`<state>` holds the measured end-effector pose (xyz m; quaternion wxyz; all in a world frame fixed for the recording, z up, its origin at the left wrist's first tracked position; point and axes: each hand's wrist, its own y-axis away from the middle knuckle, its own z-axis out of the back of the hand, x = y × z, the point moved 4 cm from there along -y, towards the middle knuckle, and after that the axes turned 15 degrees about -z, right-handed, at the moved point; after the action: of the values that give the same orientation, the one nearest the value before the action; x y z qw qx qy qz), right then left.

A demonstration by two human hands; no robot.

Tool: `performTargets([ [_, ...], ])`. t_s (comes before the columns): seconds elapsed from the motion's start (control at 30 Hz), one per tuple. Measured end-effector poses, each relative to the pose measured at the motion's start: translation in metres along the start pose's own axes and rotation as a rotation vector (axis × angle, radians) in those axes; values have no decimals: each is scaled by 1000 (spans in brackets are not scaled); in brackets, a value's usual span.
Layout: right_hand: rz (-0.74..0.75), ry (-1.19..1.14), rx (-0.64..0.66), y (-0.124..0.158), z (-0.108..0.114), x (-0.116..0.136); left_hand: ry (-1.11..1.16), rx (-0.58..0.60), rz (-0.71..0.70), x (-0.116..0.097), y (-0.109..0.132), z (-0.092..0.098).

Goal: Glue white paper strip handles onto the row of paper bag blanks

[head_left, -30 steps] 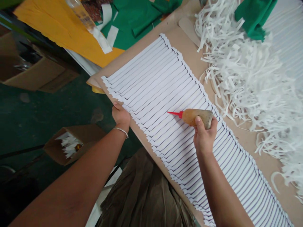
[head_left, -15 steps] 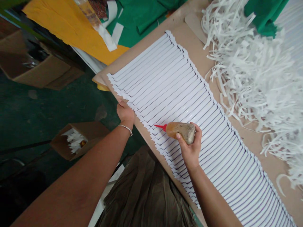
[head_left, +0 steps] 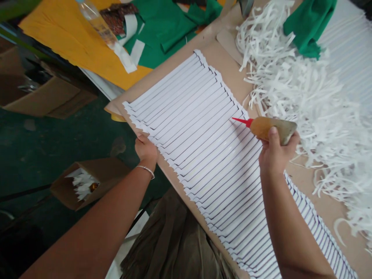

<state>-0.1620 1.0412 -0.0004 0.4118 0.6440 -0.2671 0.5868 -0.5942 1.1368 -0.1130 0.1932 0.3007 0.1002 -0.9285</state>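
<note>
My right hand (head_left: 274, 153) is wrapped round a brownish glue bottle (head_left: 271, 127) with a red nozzle (head_left: 242, 121). The nozzle tip touches the far end of one strip in a long fanned row of white paper strips (head_left: 200, 131) with dark edges. This row lies overlapped on a brown cardboard board (head_left: 232, 77). My left hand (head_left: 145, 148), a thin bangle on its wrist, grips the near edge of the board and the strip ends there, fingers curled over the edge.
A loose heap of white paper shreds (head_left: 305, 89) covers the board's right side, with green cloth (head_left: 309, 23) on top. Yellow and green sheets (head_left: 87, 42) and a plastic bottle (head_left: 97, 21) lie at the back left. Open cardboard boxes (head_left: 87, 182) stand on the dark floor.
My right hand has swept the glue bottle from the near end of the strips to their far end, by the shreds. My left hand has stayed at the board's edge.
</note>
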Motion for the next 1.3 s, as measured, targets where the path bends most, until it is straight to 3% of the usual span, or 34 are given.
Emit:
performTargets([
  [0.1,-56,-148,51,-39,-14,-3,-20,-7,4,0,-1,0],
  [0.2,-64,-172,64,-60,-23,-5,-15,-3,-3,1,-1,0],
  [0.5,-98,-137,110,-67,-31,-16,-33,14,-18,3,-1,1],
  [0.7,-123,-128,125,-39,-29,-19,-31,32,8,1,0,1],
  [1.0,-158,-58,171,34,-30,-22,19,33,9,-2,1,1],
  [1.3,-141,159,175,97,-20,-48,40,55,14,-3,4,0],
])
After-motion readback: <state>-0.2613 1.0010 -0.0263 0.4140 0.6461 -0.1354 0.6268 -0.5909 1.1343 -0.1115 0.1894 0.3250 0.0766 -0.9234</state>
